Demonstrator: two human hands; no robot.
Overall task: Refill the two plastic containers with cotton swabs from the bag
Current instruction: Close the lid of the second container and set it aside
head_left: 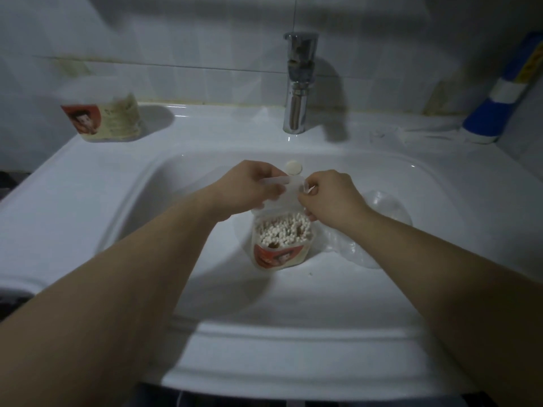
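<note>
Now left hand [249, 183] and right hand [332, 195] pinch the lid [286, 190] over the container [279, 257].

You can't read any txt here. The near container [278, 255] has a red/cream label, print too blurred. Same w/ the 2nd container [101, 120] at far left: faint lines, illegible. The blue bottle [496, 110] at right has a yellow label, no legible chars.
</note>
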